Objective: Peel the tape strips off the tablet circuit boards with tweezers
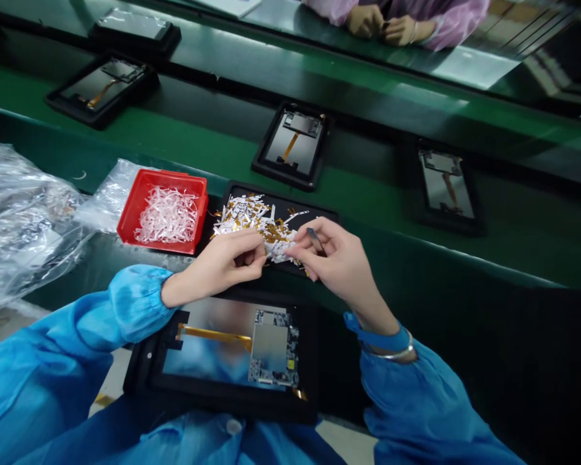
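My left hand [220,268] curls at the near edge of a heap of white and amber film strips [256,226], its fingertips pinching a white strip. The heap lies on a black tray [314,216]. My right hand [336,265] holds a small dark-tipped pair of tweezers [314,236] just beside the heap. Below both hands, a display panel with an amber flex cable and exposed circuit board [237,345] sits in a black jig [223,407].
A red bin of white strips [140,213] stands left of the tray, beside crumpled clear plastic bags [24,219]. Several black jigs with panels ride a green conveyor [174,148]. A co-worker's hands [382,22] work at the far side.
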Motion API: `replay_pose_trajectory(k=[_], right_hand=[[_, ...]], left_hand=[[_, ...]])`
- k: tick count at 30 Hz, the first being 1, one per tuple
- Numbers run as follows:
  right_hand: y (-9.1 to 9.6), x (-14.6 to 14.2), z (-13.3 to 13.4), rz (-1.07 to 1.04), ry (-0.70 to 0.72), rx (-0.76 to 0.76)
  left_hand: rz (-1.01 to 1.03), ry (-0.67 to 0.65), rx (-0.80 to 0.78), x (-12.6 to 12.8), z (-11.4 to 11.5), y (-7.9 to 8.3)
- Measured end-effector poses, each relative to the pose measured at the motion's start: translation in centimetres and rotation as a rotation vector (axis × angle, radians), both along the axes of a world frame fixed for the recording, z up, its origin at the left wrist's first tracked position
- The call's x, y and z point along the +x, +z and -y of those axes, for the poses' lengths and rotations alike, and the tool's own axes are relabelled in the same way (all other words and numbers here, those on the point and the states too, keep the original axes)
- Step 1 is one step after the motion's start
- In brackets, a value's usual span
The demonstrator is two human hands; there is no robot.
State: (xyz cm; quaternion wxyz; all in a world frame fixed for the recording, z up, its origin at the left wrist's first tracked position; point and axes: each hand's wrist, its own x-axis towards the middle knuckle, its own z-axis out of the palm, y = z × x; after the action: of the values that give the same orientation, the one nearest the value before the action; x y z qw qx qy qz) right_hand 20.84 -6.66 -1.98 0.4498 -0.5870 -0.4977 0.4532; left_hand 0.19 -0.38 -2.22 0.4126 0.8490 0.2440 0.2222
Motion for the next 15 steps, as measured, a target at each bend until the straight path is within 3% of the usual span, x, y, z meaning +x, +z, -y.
replay_pose_trajectory(k=[4,6,8,11,15], right_hand=[[-0.7,1.0,-0.8,0.521,-0.142,0.244],[-0.9,1.3,-1.0,0.799,-0.158,0.401],[-0.8,1.0,-0.4,0.923,-0.137,0.508],[0.4,-0.2,1.7,0.838,-0.028,0.52],[2.1,-1.6,4.4,0.469,0.169,0.295]], left_hand=[[-0.023,0.043,-0.035,-0.4,-0.3,0.8],[-0.041,0.046,-0.063,-0.5,-0.3,1.0],[-0.05,0.049,-0.078,-0.6,-0.1,1.1],[-0.056,0.038,-0.085,-0.8,0.3,1.2],[-0.02,-0.119,-0.051,-0.1,1.0,1.7]])
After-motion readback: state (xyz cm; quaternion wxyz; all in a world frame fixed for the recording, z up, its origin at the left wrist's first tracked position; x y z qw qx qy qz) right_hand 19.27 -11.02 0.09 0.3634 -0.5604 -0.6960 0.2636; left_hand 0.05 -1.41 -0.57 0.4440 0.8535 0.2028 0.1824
